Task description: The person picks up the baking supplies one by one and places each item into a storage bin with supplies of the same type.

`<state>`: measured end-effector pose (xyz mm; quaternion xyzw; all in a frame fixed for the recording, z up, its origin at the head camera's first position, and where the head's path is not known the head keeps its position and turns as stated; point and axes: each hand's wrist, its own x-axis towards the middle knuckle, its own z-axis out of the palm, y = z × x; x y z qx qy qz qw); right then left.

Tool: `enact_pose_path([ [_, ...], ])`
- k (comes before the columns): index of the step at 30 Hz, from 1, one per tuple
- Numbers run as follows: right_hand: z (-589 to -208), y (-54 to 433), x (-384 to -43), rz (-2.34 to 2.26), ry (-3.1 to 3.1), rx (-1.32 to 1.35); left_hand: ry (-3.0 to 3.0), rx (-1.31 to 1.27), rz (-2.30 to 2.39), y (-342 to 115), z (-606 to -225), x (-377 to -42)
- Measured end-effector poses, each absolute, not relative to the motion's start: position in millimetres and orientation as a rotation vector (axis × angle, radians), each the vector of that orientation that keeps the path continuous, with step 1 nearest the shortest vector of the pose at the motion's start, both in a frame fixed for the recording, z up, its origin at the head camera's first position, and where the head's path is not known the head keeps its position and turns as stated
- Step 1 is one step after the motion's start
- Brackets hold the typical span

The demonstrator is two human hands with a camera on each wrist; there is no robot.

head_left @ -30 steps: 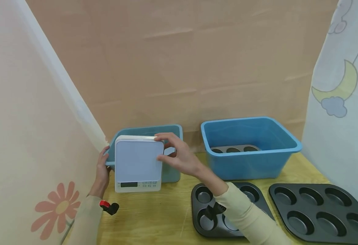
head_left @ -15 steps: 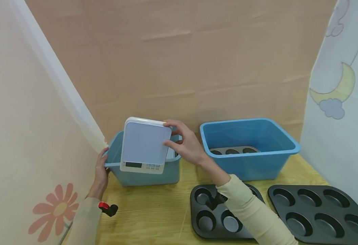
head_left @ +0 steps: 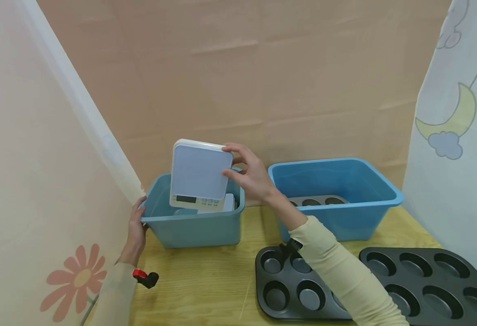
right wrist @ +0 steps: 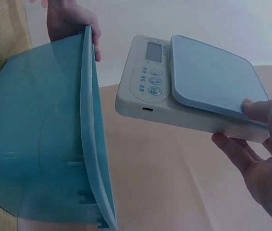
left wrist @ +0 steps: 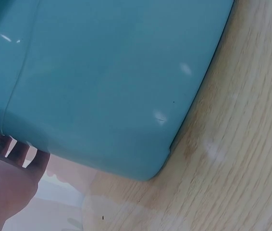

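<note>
A white kitchen scale [head_left: 200, 171] with a pale platform hangs tilted above the left teal tub [head_left: 197, 232]. My right hand [head_left: 251, 175] pinches its upper right corner, thumb on the platform and fingers underneath, as the right wrist view shows on the scale [right wrist: 217, 77]. At the tub's left end, my left hand [head_left: 135, 228] grips the rim; in the right wrist view the left hand's fingers [right wrist: 96, 36] curl over that edge. Inside the tub lies a white object [head_left: 229, 202], mostly hidden behind the scale and the front wall.
A brighter blue tub [head_left: 324, 222] stands to the right, with a muffin tin [head_left: 299, 199] inside. Two dark muffin tins, one partly under my right forearm [head_left: 291, 301] and one farther right [head_left: 434, 283], lie on the wooden table [head_left: 197, 285]. Fabric walls enclose the left and right sides.
My right hand has raised the scale and shifted it right, from in front of the teal tub to above its opening. The left hand stays on the rim.
</note>
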<state>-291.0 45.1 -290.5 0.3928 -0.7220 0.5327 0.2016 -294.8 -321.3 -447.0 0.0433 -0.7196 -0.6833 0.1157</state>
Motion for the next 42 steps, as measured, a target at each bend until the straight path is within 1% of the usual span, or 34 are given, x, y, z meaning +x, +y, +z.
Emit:
enact_pose_path([
  [24,-278.1,51.9,-324.7,1.399,-2.102,0.989,-2.060,0.141,-2.060,-315.3,-446.7,-300.9],
  [30,-285.2,52.8,-331.9,1.329,-2.172,0.977,-2.079,0.143,-2.058,-314.3,-444.8,-300.6],
  [42,-312.8,51.0,-343.5,1.199,-2.290,0.989,-2.098,0.121,-2.033,-311.0,-444.2,-300.0],
])
